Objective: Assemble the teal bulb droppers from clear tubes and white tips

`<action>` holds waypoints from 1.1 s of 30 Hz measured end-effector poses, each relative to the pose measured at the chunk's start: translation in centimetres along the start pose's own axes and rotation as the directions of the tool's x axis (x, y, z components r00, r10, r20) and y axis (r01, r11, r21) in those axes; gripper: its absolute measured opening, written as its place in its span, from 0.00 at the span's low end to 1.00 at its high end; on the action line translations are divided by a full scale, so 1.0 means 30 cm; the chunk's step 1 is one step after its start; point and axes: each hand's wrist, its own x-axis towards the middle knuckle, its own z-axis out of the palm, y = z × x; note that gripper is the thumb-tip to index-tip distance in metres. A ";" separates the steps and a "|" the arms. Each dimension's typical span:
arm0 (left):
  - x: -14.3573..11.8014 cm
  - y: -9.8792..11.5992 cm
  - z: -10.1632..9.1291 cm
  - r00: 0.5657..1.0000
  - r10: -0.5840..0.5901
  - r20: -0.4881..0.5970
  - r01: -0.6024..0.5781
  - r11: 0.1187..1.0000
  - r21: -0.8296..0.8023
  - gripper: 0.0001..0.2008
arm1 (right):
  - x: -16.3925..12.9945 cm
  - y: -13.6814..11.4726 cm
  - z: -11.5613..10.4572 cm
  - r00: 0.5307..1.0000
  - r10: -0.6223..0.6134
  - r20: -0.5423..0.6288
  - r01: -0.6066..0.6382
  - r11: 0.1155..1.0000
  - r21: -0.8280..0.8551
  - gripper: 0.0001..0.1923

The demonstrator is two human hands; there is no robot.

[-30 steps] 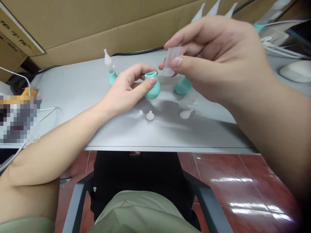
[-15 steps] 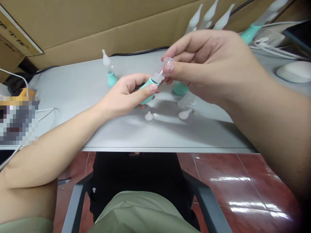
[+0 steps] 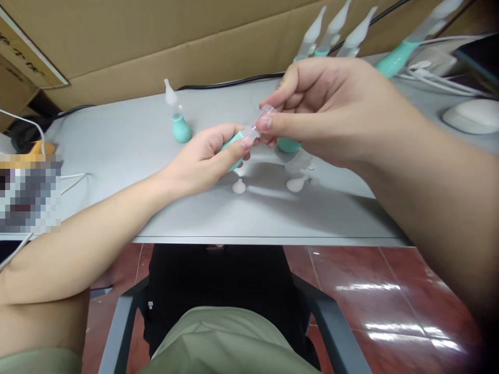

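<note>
Teal rubber fills my left hand (image 3: 202, 158): its grip is pinched around the bulb (image 3: 233, 150), tilted just above the table (image 3: 117, 145). My right hand (image 3: 331, 111) pinches the clear tube (image 3: 259, 118) between thumb and fingertips. A second ago that tube hung well apart above the bulb; now its end sits at the bulb's mouth, so the two parts are meeting. Two loose white tips (image 3: 239, 186) lie just below; a finished aspirator (image 3: 177, 117) stands behind.
</note>
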 end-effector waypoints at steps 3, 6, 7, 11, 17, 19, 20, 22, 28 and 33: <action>-0.003 -0.007 -0.003 1.000 0.003 0.002 -0.003 1.000 0.001 0.40 | -0.010 -0.002 0.005 0.999 -0.025 -0.025 0.024 0.998 -0.062 0.30; -0.007 -0.015 -0.001 1.000 -0.006 -0.008 0.006 0.999 -0.033 0.39 | -0.024 -0.012 0.018 0.998 -0.062 -0.025 0.058 0.989 -0.137 0.25; -0.009 -0.017 0.001 1.000 -0.015 -0.013 0.014 0.999 -0.043 0.38 | -0.028 -0.016 0.022 0.998 -0.061 -0.021 0.057 0.987 -0.148 0.25; -0.009 -0.027 0.006 0.999 -0.037 -0.007 0.037 0.998 -0.056 0.37 | -0.035 -0.026 0.031 0.998 -0.061 0.004 0.061 0.988 -0.139 0.23; -0.004 -0.029 -0.001 1.000 -0.025 0.014 0.025 0.999 -0.021 0.38 | -0.035 -0.015 0.024 0.994 -0.107 0.005 0.106 0.979 -0.175 0.20; -0.009 -0.015 -0.002 0.999 -0.032 0.012 0.032 0.999 -0.021 0.37 | -0.039 -0.011 0.021 0.991 -0.134 0.000 0.130 0.964 -0.231 0.21; -0.013 -0.007 -0.002 0.999 -0.043 0.011 0.043 0.999 -0.021 0.36 | -0.042 -0.010 0.019 0.989 -0.149 -0.005 0.143 0.954 -0.264 0.21; -0.021 0.012 0.000 0.998 -0.067 0.007 0.067 0.998 -0.014 0.34 | -0.048 -0.012 0.018 0.986 -0.167 -0.008 0.157 0.938 -0.310 0.22; -0.025 0.017 0.003 0.999 -0.046 0.002 0.046 0.999 -0.020 0.34 | -0.051 -0.023 0.014 0.989 -0.146 0.032 0.149 0.950 -0.274 0.22; -0.024 -0.005 -0.004 1.000 0.012 0.000 -0.012 1.000 0.012 0.34 | -0.054 -0.010 0.007 0.980 -0.188 0.069 0.200 0.929 -0.311 0.21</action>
